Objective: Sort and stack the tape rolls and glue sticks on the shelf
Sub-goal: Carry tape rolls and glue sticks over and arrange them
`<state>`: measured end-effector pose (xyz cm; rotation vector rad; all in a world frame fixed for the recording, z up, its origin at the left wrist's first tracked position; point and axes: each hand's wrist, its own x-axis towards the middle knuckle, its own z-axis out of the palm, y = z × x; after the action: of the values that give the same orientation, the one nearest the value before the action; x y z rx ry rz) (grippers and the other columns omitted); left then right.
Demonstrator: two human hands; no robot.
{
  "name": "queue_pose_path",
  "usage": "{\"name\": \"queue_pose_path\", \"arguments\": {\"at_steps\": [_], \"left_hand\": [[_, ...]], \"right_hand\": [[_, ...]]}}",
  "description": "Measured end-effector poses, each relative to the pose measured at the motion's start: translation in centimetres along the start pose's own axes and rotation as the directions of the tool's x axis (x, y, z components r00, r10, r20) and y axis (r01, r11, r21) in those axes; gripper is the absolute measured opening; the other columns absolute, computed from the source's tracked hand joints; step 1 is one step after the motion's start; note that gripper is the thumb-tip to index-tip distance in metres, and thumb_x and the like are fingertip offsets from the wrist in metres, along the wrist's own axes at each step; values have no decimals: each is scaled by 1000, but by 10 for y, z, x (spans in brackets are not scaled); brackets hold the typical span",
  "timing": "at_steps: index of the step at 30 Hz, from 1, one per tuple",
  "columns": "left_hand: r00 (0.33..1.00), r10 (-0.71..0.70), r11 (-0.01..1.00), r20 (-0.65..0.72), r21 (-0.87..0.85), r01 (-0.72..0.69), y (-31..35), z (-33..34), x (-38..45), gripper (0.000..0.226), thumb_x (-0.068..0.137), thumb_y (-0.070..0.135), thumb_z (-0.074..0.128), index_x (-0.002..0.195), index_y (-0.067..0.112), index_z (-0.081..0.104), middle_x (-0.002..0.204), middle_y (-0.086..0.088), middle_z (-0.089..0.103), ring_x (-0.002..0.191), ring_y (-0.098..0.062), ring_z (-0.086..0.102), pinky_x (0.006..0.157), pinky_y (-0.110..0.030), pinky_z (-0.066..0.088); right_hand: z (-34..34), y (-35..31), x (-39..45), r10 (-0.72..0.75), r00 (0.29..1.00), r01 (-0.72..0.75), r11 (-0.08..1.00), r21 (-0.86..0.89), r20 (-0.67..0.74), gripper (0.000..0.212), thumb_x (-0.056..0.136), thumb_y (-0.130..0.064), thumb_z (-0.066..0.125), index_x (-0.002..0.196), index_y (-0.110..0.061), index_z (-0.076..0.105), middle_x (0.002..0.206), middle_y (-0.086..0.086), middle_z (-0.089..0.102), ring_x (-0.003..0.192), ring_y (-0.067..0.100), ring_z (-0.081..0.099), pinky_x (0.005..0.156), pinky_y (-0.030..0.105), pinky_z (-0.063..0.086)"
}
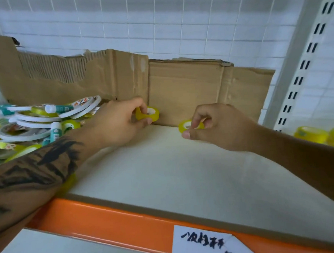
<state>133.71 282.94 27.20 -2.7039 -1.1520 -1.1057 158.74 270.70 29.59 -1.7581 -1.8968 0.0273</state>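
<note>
Yellow, glossy and light, the two small tape rolls I'm handling should weigh almost nothing, though the slick film could slip, so pinching across the outer band with a finger near the white core seems the safest hold. My left hand (120, 121) has its grip closed round one yellow tape roll (148, 113), thumb below and fingers curled over the top, the roll close against the cardboard backing (185, 89) at the rear of the shelf (165, 175). My right hand (217, 126) pinches a second yellow roll (184, 125) between fingertips and thumb, low over the shelf just in front of the cardboard; whether it touches the surface I cannot tell. To my left lies a jumbled heap of flat white tape rolls (24, 134) mixed with glue sticks (55, 130), stiff little tubes with white caps. More yellow rolls (311, 134) sit at the far right. The shelf is smooth, pale and matte, with an orange front edge (109, 225).
</note>
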Motion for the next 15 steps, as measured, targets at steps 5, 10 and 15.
{"name": "queue_pose_path", "arguments": {"at_steps": [5,10,15], "left_hand": [[993,85,994,86,-81,-78,46,1,-7,21,89,48,70,99,34,58,88,3,68,75,-21,64,75,-42,54],[977,153,965,152,-238,-114,129,17,-18,27,84,58,66,97,36,58,95,1,70,89,-20,66,81,-39,54],[967,148,898,206,-439,-44,219,47,-34,35,79,64,66,97,35,63,88,3,72,79,-19,65,76,-41,54]], "right_hand": [[-46,14,-58,75,997,-75,997,9,-24,35,70,-61,82,81,-32,67,74,-10,59,66,3,55,61,21,42],[-87,47,-123,105,994,-106,994,-23,-23,37,70,-65,81,85,-34,68,85,-11,65,77,-2,60,71,22,49],[-126,98,-178,93,996,-93,995,-22,15,37,70,-65,80,85,-33,69,92,-13,68,89,0,61,86,32,54]]}}
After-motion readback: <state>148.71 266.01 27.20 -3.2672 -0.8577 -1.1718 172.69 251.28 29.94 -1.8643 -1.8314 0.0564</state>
